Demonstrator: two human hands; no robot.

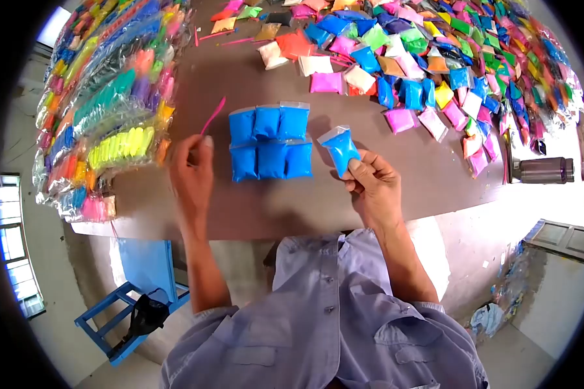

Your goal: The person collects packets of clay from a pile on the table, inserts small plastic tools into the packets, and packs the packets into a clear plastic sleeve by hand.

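My right hand [374,183] pinches a small clear packet of blue material [341,150] between thumb and fingers, holding it tilted above the table. Left of it, several similar blue packets [270,142] lie side by side in two touching rows on the brown table [266,211]. My left hand [191,172] is beside these rows, its fingers curled together. A thin pink plastic stick [214,115] juts up from its fingertips and appears pinched there; its lower end is hidden.
Bundled, plastic-wrapped colourful packets [120,97] are heaped along the left side. Loose packets of many colours [409,58] spread across the back and right. A metal flask [544,170] is at the right edge. A blue chair [143,272] stands below left.
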